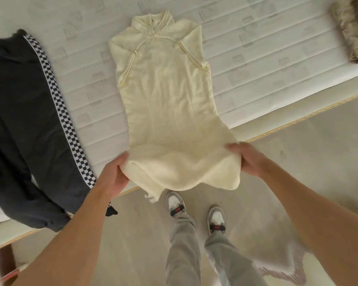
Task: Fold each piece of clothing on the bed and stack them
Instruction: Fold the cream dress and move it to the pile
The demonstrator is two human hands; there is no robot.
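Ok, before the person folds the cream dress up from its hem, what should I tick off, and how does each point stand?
1. Left hand grips the hem of the cream dress: ok.
2. Right hand grips the hem's other side: ok.
3. Upper dress flat on the mattress: ok.
4. Hem fully on the bed: not ok, it hangs past the edge.
5. Dark trousers apart from the dress: ok.
6. Sleeves tucked evenly: cannot tell.
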